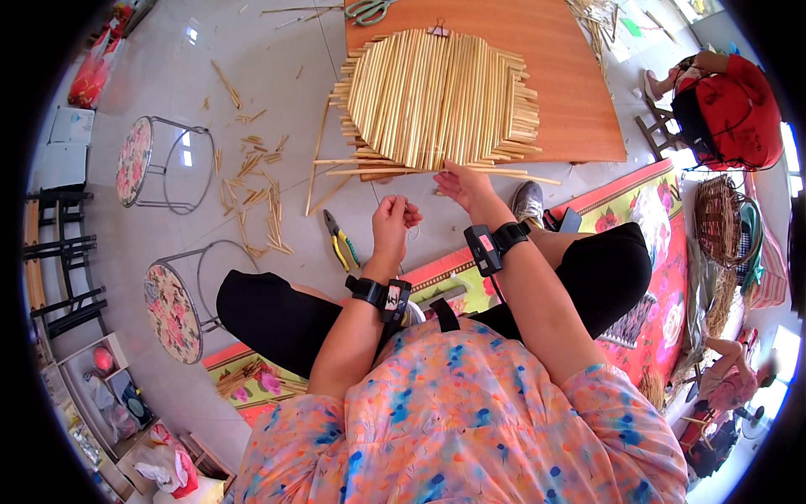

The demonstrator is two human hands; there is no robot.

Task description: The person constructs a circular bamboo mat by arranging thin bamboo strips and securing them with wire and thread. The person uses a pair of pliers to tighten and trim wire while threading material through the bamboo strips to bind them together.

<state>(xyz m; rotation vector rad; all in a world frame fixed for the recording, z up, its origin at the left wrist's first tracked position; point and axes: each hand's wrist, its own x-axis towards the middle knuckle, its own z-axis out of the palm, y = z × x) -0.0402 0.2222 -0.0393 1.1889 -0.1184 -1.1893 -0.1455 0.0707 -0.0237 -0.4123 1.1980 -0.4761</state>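
White label (392, 297) marks one wristband (367, 290); left hand (391, 225) pinches strand (416, 233), loosely open right hand (463, 186) touches straw panel (428, 105).

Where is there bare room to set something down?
Bare: orange wooden table right of the round yellow stalk panel; grey tiled floor beyond the farther round floral stool. Crowded: floor left of the table, with loose yellow stalk pieces and yellow-handled pliers.

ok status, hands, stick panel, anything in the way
Left hand curled beside thin strand. Right hand at near edge of stick panel on table. Pliers on floor, clear of hands.
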